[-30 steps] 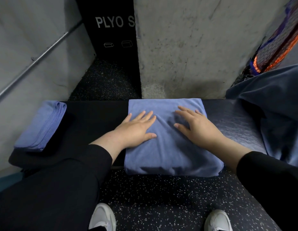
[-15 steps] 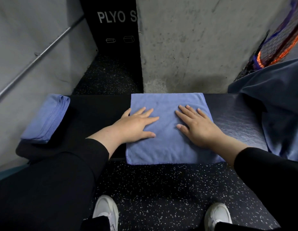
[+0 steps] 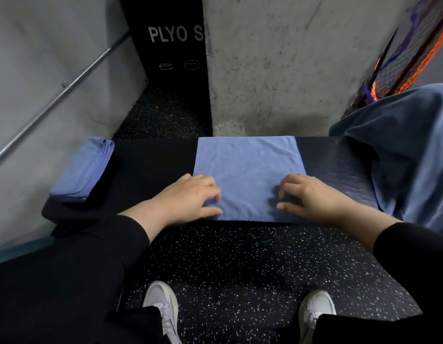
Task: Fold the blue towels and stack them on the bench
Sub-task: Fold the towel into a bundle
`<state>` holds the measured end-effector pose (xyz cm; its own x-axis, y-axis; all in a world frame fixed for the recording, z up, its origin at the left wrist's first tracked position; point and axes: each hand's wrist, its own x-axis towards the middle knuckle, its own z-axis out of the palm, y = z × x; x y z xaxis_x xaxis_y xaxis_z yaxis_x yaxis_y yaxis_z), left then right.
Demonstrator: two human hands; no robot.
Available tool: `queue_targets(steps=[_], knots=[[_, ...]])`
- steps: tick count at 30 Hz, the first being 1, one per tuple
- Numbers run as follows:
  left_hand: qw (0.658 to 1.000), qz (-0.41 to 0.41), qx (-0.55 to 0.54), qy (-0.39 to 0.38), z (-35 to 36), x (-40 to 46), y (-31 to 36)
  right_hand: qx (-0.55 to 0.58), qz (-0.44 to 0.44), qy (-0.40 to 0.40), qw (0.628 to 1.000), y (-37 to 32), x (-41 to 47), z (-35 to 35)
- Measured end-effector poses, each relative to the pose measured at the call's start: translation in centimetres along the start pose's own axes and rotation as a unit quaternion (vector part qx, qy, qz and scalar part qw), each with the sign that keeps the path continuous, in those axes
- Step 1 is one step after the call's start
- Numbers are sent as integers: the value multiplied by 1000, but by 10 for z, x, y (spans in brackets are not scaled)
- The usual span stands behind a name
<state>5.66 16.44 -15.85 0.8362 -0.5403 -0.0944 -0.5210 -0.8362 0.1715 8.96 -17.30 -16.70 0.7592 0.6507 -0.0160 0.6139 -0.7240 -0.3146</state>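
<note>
A folded blue towel [image 3: 247,165] lies flat across the middle of the black bench [image 3: 153,165]. Both hands sit on its near edge. My left hand [image 3: 188,197] is at the near left corner, fingers curled onto the cloth and thumb along the hem. My right hand [image 3: 312,197] is at the near right corner, fingers curled and pinching the cloth. A stack of folded blue towels [image 3: 81,170] rests on the left end of the bench. A heap of unfolded blue cloth [image 3: 409,150] covers the right end.
A concrete pillar [image 3: 289,70] stands right behind the bench. A black sign panel [image 3: 170,45] is left of it. A metal rail [image 3: 54,98] runs along the left wall. An orange and black net [image 3: 414,53] hangs at the upper right. My white shoes [image 3: 163,309] stand on speckled flooring.
Both hands slid from the towel's middle back to its near edge, and their flat fingers have curled onto the cloth. The overhanging front part of the towel no longer hangs down.
</note>
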Motion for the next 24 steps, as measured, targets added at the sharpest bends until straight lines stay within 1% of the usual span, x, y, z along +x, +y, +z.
queue_targets(steps=[3,6,9,12,16,21,24], knots=[[1000,-13,2,-24,8,-23,-1,-5,9,-70,998,5,-25,-4],[999,-29,18,1,15,-36,-1,-21,18,-87,996,8,-39,-9],[998,-43,36,23,15,-40,1,-28,46,-49,997,6,-48,-15],[998,-44,45,3,15,-44,3,-20,75,-9,997,2,-53,-17],[998,-51,35,17,16,-46,3,-19,93,-4,996,1,-52,-20],[996,-69,38,40,16,-48,-1,24,130,21,991,-1,-49,-24],[996,-81,35,30,15,-47,-2,29,150,20,988,-4,-49,-27]])
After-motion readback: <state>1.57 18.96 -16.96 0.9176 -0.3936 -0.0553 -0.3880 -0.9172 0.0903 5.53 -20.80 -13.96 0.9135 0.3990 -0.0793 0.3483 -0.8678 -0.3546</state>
